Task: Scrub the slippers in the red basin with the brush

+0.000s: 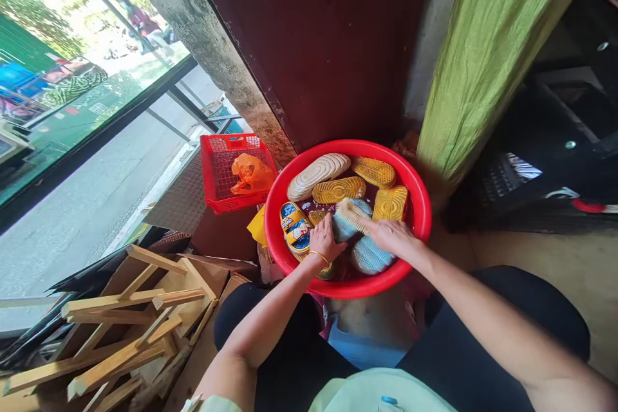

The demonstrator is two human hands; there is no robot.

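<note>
Head view: a person leans over a red plastic basin (347, 147), black trousers (290, 347) at its near rim, washing footwear by hand.

Right hand: clenched around a scrubbing brush (350, 214), its pale bristles pressed on a pale blue sandal (342, 229) in the middle of the basin.

Left hand: curled beside that sandal (324, 239), fingers against its edge, a gold bangle (319, 258) on the wrist; whether it has a firm grasp, one cannot tell.

Inside the basin, near side: a second pale blue sandal (371, 255) just right of the brush, soles up; a yellow cartoon-printed sandal (295, 229) against the left wall.

Inside the basin, far side: a cream sandal (318, 176) and three gold-coloured sandals (373, 172) lie soles up, packed close together.

Left of the basin: a red plastic crate (219, 174) holding an orange plastic bag (251, 174).

Lower left of the basin: a heap of loose wooden slats (120, 325) on flattened cardboard (203, 277).

Right of the basin: a hanging green cloth (487, 58).

Behind the basin: a dark red door (309, 32), with a glass window (82, 96) further left.
</note>
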